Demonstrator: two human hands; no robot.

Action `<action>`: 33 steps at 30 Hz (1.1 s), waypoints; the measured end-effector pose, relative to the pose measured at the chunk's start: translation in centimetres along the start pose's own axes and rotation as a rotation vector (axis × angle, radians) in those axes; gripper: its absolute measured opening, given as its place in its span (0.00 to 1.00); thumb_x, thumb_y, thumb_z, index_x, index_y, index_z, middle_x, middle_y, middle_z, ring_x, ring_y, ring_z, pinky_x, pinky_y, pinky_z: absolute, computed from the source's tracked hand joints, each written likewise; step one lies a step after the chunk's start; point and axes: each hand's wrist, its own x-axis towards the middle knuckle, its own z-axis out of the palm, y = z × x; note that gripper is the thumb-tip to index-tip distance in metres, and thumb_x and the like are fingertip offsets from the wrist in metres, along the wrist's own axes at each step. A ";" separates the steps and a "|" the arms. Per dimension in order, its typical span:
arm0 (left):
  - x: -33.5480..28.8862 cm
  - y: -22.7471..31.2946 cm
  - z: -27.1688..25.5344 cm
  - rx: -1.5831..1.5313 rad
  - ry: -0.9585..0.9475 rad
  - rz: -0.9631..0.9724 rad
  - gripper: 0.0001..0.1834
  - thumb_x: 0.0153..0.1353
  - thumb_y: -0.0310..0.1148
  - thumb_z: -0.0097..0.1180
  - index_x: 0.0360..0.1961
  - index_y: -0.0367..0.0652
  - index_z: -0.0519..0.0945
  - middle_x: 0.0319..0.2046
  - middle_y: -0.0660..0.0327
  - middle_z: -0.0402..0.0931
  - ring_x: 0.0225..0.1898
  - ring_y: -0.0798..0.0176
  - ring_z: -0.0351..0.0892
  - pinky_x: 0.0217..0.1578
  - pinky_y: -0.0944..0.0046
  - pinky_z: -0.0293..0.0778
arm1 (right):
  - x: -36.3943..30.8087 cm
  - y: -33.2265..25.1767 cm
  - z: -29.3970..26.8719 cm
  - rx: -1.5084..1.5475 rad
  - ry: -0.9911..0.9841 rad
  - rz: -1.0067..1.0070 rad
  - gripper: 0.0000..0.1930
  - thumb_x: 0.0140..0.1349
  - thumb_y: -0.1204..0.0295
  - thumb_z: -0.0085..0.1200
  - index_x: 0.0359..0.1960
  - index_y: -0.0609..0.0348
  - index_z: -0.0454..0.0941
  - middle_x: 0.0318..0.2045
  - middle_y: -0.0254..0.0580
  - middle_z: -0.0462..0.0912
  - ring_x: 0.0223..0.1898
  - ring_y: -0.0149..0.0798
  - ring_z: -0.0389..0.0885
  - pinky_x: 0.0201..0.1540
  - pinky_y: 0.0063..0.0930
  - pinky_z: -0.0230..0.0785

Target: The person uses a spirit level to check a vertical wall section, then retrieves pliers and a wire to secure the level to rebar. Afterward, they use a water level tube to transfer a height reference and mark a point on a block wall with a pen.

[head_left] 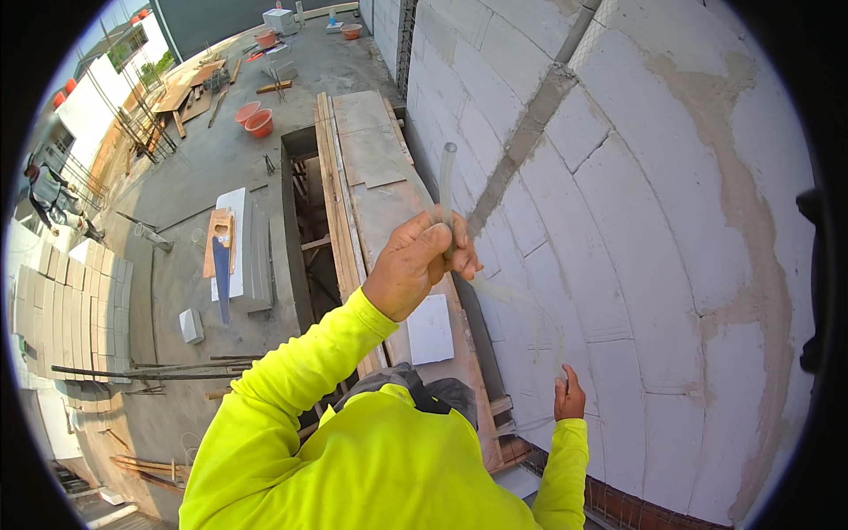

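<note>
My left hand is raised in front of the wall and closed round a clear plastic hose. One open end of the hose stands up above the fingers, and another stretch of it shows beside the hand. From there the hose curves down along the white block wall to my right hand. That hand is low and close to the wall, its fingers bent round the hose. Where the hose runs beyond my right hand is hard to make out.
Wooden planks bridge an opening in the concrete floor, with a white block on the boards. Left of it, a handsaw lies on stacked blocks. Orange buckets stand farther off. Another person is at the far left.
</note>
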 end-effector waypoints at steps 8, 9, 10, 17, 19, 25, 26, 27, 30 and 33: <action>2.9 -5.7 4.1 -0.141 0.065 -0.072 0.12 0.72 0.40 0.44 0.34 0.45 0.70 0.22 0.67 0.63 0.26 0.68 0.64 0.40 0.61 0.69 | 2.5 -6.5 6.7 0.484 -0.270 0.039 0.32 0.53 0.83 0.57 0.63 0.61 0.66 0.30 0.38 0.78 0.33 0.33 0.80 0.42 0.26 0.73; 3.4 -6.0 4.4 -0.116 0.076 -0.081 0.11 0.71 0.38 0.43 0.34 0.44 0.70 0.22 0.67 0.62 0.26 0.68 0.64 0.39 0.61 0.68 | 3.6 -8.0 6.8 0.547 -0.299 -0.019 0.34 0.53 0.84 0.59 0.65 0.61 0.65 0.29 0.35 0.78 0.34 0.30 0.79 0.42 0.24 0.73; 4.1 -6.3 4.6 -0.134 0.142 -0.050 0.08 0.69 0.33 0.41 0.32 0.44 0.69 0.20 0.68 0.60 0.23 0.70 0.61 0.34 0.63 0.67 | 4.5 -9.5 6.7 0.700 -0.376 -0.013 0.36 0.53 0.85 0.59 0.66 0.60 0.63 0.30 0.36 0.78 0.34 0.31 0.79 0.43 0.26 0.73; 8.1 -7.5 3.3 0.034 0.411 0.132 0.08 0.69 0.31 0.42 0.31 0.46 0.66 0.18 0.69 0.58 0.15 0.73 0.54 0.20 0.68 0.59 | 9.1 -15.3 1.6 1.250 -0.855 0.022 0.57 0.44 0.79 0.71 0.75 0.56 0.46 0.38 0.41 0.78 0.41 0.36 0.80 0.50 0.33 0.73; 8.7 -8.1 3.0 -0.037 0.429 0.133 0.06 0.69 0.30 0.42 0.32 0.46 0.66 0.18 0.69 0.59 0.15 0.73 0.54 0.19 0.68 0.58 | 10.2 -16.1 0.7 1.411 -0.915 0.013 0.58 0.45 0.78 0.71 0.76 0.55 0.43 0.39 0.42 0.78 0.40 0.36 0.80 0.49 0.32 0.74; 12.1 -10.1 1.4 0.009 0.397 0.203 0.02 0.67 0.27 0.43 0.39 0.43 0.68 0.21 0.67 0.65 0.18 0.74 0.62 0.19 0.68 0.62 | 14.8 -17.4 1.0 1.406 -0.478 0.320 0.38 0.59 0.72 0.61 0.70 0.65 0.56 0.33 0.43 0.81 0.24 0.28 0.77 0.33 0.21 0.73; 13.1 -10.4 0.9 0.178 0.393 0.233 0.02 0.66 0.27 0.44 0.39 0.42 0.68 0.22 0.67 0.65 0.19 0.73 0.62 0.20 0.67 0.63 | 15.9 -17.1 1.7 1.391 -0.381 0.363 0.34 0.61 0.72 0.59 0.68 0.66 0.60 0.32 0.42 0.81 0.23 0.27 0.76 0.32 0.21 0.72; 14.3 -10.7 0.3 0.347 0.387 0.262 0.03 0.66 0.26 0.44 0.40 0.41 0.68 0.22 0.66 0.66 0.19 0.72 0.63 0.21 0.66 0.63 | 17.3 -16.6 2.4 1.242 -0.271 0.374 0.29 0.61 0.74 0.59 0.64 0.66 0.64 0.31 0.41 0.81 0.23 0.27 0.76 0.31 0.22 0.72; 17.9 -11.4 -2.5 0.576 0.198 0.254 0.06 0.64 0.24 0.45 0.41 0.40 0.69 0.26 0.64 0.66 0.25 0.71 0.66 0.28 0.67 0.67 | 22.6 -13.6 4.5 0.750 0.061 0.242 0.18 0.62 0.76 0.58 0.53 0.67 0.75 0.28 0.38 0.79 0.23 0.29 0.73 0.29 0.25 0.70; 22.2 -11.5 -6.4 0.384 -0.050 0.098 0.04 0.65 0.24 0.47 0.41 0.40 0.71 0.30 0.61 0.69 0.30 0.68 0.69 0.35 0.65 0.71 | 29.5 -10.7 6.4 0.272 0.326 -0.097 0.11 0.62 0.77 0.59 0.45 0.68 0.79 0.26 0.39 0.76 0.23 0.33 0.70 0.27 0.27 0.66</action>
